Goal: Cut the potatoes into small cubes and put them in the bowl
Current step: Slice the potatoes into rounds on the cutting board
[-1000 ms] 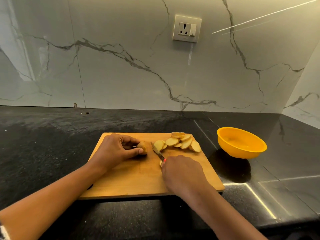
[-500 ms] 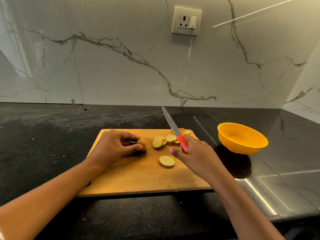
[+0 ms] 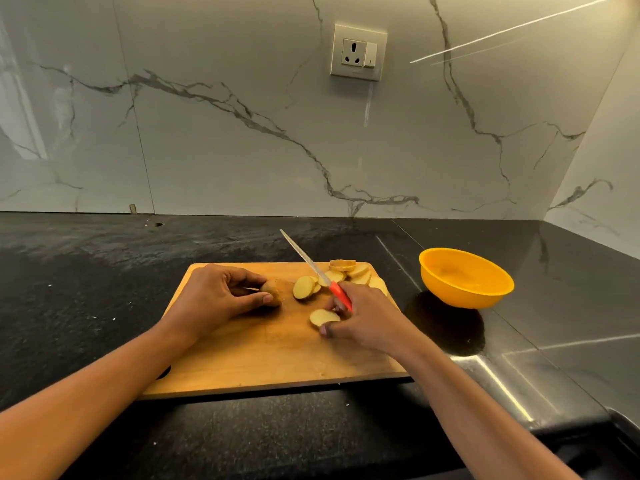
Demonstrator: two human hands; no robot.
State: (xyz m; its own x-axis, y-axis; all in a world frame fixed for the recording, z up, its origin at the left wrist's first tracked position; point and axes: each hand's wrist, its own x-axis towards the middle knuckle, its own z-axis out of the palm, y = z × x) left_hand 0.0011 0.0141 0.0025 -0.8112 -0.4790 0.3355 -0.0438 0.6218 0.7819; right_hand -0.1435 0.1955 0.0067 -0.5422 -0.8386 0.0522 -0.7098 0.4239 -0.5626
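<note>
A potato stub [image 3: 272, 293] is pinched by the left hand [image 3: 211, 299], the knife [image 3: 313, 268] clasped in the right hand [image 3: 370, 320]. The slice [image 3: 322, 317] beneath that grip should be flattened before dicing.

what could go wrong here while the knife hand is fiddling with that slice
The right hand grips the knife while also touching a loose slice; the raised blade could swing toward the left hand. The potato end it pinches is small, so cutting it may bring fingers near the edge. The pile of slices at the cutting board's far right corner might slide off.
</note>
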